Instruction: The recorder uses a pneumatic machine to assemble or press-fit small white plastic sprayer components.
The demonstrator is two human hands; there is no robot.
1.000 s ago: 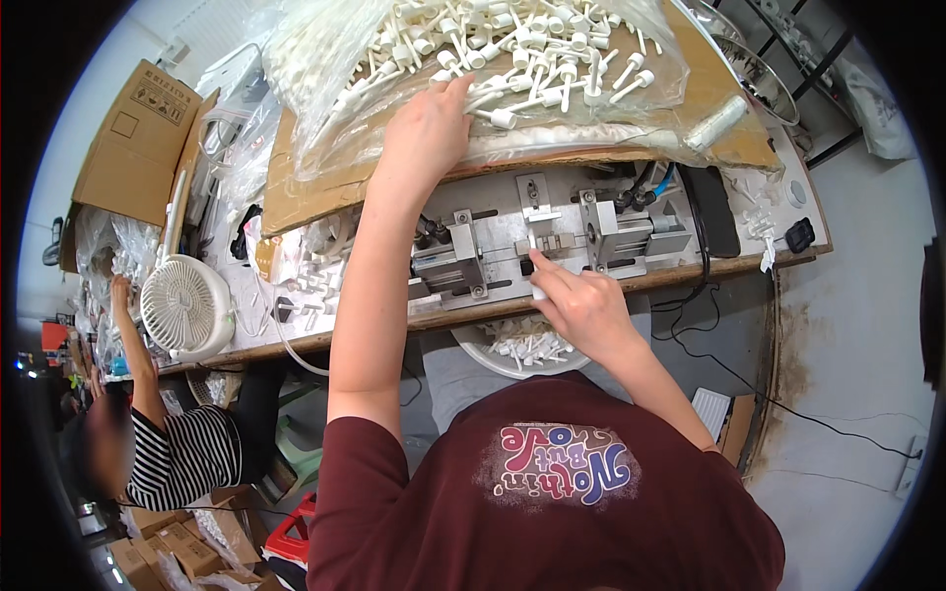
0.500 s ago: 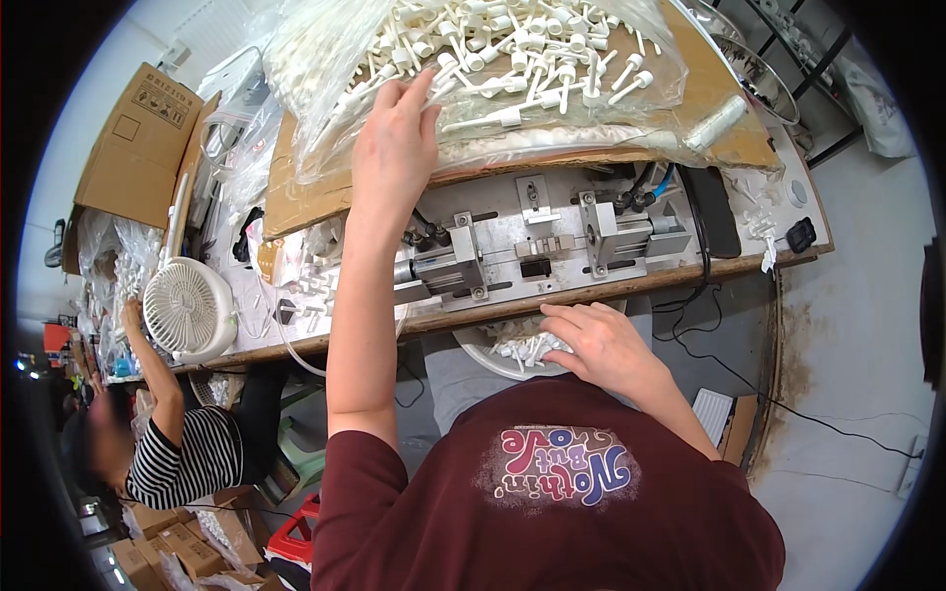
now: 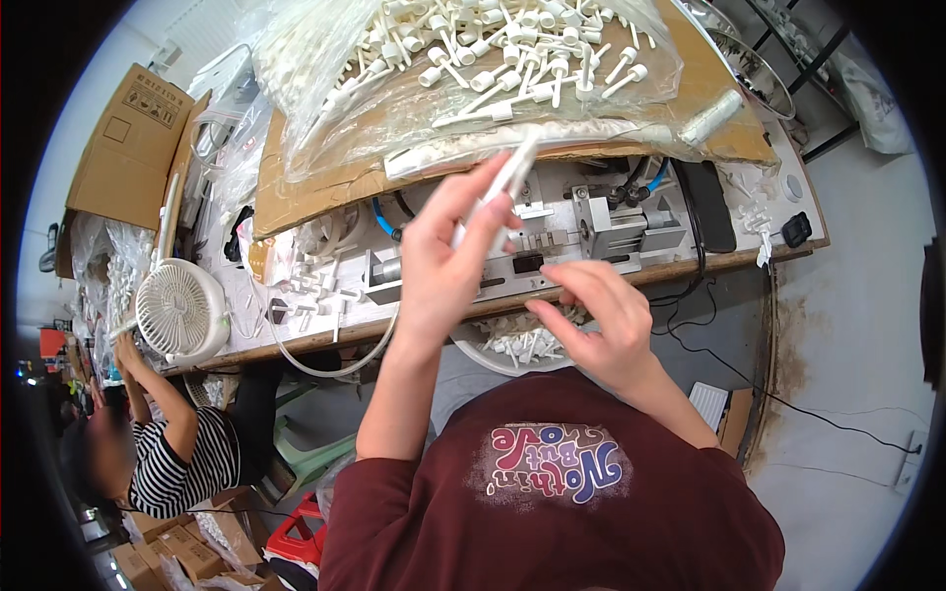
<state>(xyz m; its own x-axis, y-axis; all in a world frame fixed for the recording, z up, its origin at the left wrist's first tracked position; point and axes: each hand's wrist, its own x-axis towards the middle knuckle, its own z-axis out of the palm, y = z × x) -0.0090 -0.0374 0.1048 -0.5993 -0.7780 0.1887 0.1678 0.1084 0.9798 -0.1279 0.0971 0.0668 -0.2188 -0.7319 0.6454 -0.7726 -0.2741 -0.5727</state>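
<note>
Held piece: a slim white plastic stem [image 3: 521, 167], raised over the bench [image 3: 246, 333] in my left hand [image 3: 445, 258]; motion blurs it, and I cannot tell whether a second piece lies behind my fingers.
Left fingers: thumb and forefinger pinch the stem, its far end jutting free past the tips.
Right fingers: my right hand [image 3: 611, 320] is relaxed, thumb and forefinger parted with nothing visible between them, near the metal clamping fixture [image 3: 631, 236].
Weight: very light, I judge, so a fingertip pinch should carry it.
Stiffness: probably rigid, with slight flex along the thin shank.
Surface: looks smooth, so it may roll or twist in a loose pinch.
Fragility: likely tough, though sideways force could bend it.
Best hold: mid-shank, leaving the ends clear.
Similar pieces: white capped stems [image 3: 532, 49] heap in clear plastic on the cardboard sheet [image 3: 734, 143].
</note>
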